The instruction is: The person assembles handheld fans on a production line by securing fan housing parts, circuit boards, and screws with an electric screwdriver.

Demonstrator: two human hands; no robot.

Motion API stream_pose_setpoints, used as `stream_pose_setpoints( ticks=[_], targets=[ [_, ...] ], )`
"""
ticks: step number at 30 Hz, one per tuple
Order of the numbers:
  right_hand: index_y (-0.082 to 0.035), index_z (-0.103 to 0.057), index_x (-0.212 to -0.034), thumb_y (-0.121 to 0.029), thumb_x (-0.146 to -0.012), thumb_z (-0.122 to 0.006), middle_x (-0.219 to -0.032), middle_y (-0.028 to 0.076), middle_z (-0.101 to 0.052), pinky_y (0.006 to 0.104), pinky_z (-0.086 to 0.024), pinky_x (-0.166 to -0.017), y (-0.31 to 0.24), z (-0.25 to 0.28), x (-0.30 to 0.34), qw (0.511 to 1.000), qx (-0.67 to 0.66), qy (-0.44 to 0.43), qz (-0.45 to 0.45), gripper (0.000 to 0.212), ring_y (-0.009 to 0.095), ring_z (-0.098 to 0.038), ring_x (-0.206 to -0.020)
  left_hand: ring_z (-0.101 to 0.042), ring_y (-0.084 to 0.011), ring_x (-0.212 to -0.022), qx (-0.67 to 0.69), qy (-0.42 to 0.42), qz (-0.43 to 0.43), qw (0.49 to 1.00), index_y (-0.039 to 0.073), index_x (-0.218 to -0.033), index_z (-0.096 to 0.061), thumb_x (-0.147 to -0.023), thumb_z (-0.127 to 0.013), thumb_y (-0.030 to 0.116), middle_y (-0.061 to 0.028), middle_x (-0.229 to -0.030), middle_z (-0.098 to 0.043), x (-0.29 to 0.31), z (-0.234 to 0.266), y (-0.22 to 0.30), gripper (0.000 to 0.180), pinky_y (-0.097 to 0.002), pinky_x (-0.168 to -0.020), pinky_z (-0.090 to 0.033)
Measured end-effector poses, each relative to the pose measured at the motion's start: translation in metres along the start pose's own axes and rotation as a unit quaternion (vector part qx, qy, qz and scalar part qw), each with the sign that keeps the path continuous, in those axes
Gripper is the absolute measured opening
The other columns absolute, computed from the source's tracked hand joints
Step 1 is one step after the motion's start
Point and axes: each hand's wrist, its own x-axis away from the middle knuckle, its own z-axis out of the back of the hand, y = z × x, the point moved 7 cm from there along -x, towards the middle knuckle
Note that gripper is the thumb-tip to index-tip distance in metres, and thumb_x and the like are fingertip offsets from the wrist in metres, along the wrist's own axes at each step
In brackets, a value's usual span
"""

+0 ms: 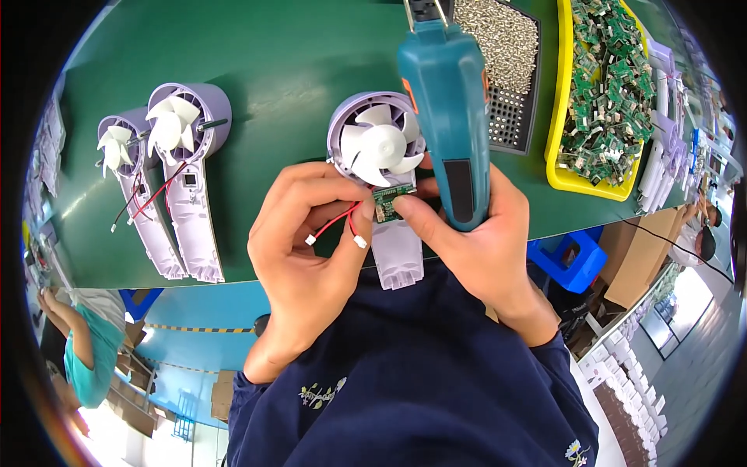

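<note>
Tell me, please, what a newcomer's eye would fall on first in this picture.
Most likely the big teal power tool, just right of upper centre, overlapping the right hand. To its left sits a white fan, with the left hand touching a small circuit board just below it. At upper right, a yellow tray heaped with green circuit boards stands out.
</note>
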Motion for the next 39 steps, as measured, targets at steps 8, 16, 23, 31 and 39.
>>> stream_pose_setpoints(
  ticks=[8, 16, 23, 31, 39],
  targets=[
    [0.001, -0.065, -0.107, -0.012, -0.080, -0.081, -0.089, 0.009, -0.073, 0.0278, -0.053, -0.070, -0.002, -0.002, 0.001, 1.000, 0.017, 0.006, -0.004, 0.035, 0.011, -0.068, -0.079, -0.067, -0.0168, -0.091, -0.002, 0.025, 0.006, 1.000, -0.005, -0.095, -0.064, -0.081, -0.069, -0.011, -0.0125, -0.106, -0.059, 0.002, -0.001, 0.000, 0.017, -0.0261, -0.079, -0.058],
    [0.002, -0.064, -0.105, -0.012, -0.081, -0.080, -0.086, 0.010, -0.072, 0.0283, -0.054, -0.069, -0.006, -0.004, -0.001, 1.000, 0.018, 0.007, 0.011, 0.033, 0.012, -0.069, -0.077, -0.065, -0.0191, -0.085, -0.053, 0.047, 0.012, 0.997, -0.002, -0.095, -0.063, -0.082, -0.069, -0.009, -0.0136, -0.101, -0.059, 0.003, -0.002, 0.006, 0.016, -0.0265, -0.071, -0.056],
    [0.002, -0.064, -0.103, -0.013, -0.081, -0.080, -0.083, 0.012, -0.072, 0.0295, -0.054, -0.065, -0.010, 0.000, -0.003, 0.999, 0.050, 0.003, 0.004, 0.030, 0.015, -0.071, -0.074, -0.064, -0.0174, -0.082, -0.102, 0.030, -0.026, 0.994, -0.001, -0.099, -0.068, -0.079, -0.070, -0.009, -0.0127, -0.103, -0.059, 0.004, -0.004, 0.008, 0.021, -0.0257, -0.068, -0.054],
    [0.000, -0.063, -0.104, -0.014, -0.084, -0.077, -0.083, 0.008, -0.069, 0.0256, -0.048, -0.059, -0.012, 0.009, -0.003, 1.000, 0.002, -0.004, 0.022, 0.028, 0.011, -0.061, -0.065, -0.068, -0.0173, -0.088, -0.075, -0.015, 0.038, 0.996, -0.002, -0.104, -0.070, -0.076, -0.078, -0.008, -0.0114, -0.107, -0.063, 0.008, -0.001, -0.002, 0.030, -0.0279, -0.078, -0.059],
    [-0.010, -0.052, -0.116, -0.076, -0.078, -0.063, -0.080, 0.002, -0.055, 0.0286, -0.041, -0.049, -0.080, 0.069, -0.013, 0.834, -0.317, -0.085, 0.443, 0.077, 0.014, -0.052, -0.059, -0.068, -0.0166, -0.082, -0.116, 0.011, -0.063, 0.991, -0.004, -0.102, -0.070, -0.073, -0.078, -0.009, -0.0118, -0.102, -0.066, -0.015, -0.008, 0.009, 0.031, -0.0251, -0.072, -0.056]
  ],
)
